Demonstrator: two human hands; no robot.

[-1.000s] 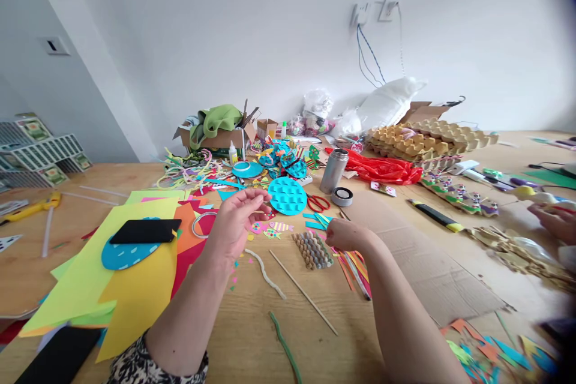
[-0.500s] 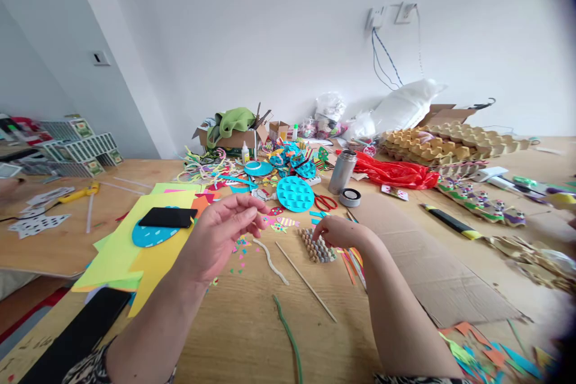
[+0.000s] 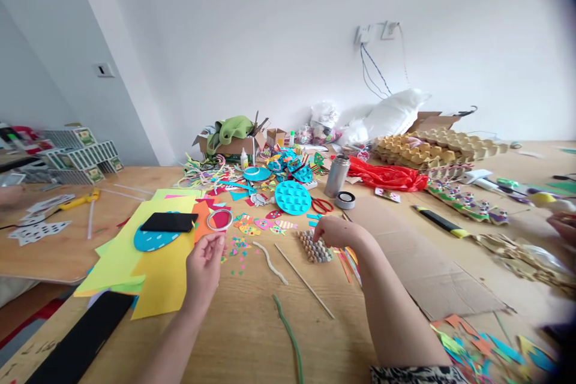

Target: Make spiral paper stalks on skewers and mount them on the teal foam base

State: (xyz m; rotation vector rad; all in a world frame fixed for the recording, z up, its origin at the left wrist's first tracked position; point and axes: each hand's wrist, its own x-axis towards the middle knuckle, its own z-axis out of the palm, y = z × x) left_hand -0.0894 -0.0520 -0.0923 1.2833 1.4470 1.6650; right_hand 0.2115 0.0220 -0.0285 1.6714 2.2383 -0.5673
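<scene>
My left hand [image 3: 204, 261] is raised over the left side of the table, thumb and fingertips pinched together; whatever they may hold is too small to make out. Just beyond the fingertips is a thin pale ring [image 3: 219, 210], over orange and dark red paper; I cannot tell whether they touch. My right hand [image 3: 337, 231] bends down over a small tray-like block of grey-brown rounded knobs [image 3: 315, 248], fingers curled at it and partly hidden. Between the hands lie a white fuzzy strip [image 3: 270, 264], a thin wooden stick [image 3: 305, 281] and a green strip [image 3: 288, 333].
Paper fish [image 3: 283, 226], a blue dimpled disc [image 3: 292, 197], red-handled scissors [image 3: 323, 206] and a metal bottle [image 3: 337, 176] stand or lie beyond. Cardboard [image 3: 418, 264] covers the right side. Yellow paper [image 3: 162, 288] and a black phone [image 3: 168, 222] are left. Another person's hand [image 3: 564, 225] shows far right.
My left hand has moved left and down toward me, its fingers drawing together, and the pale ring now shows. My right hand stays at the knobbed block. The view has shifted slightly.
</scene>
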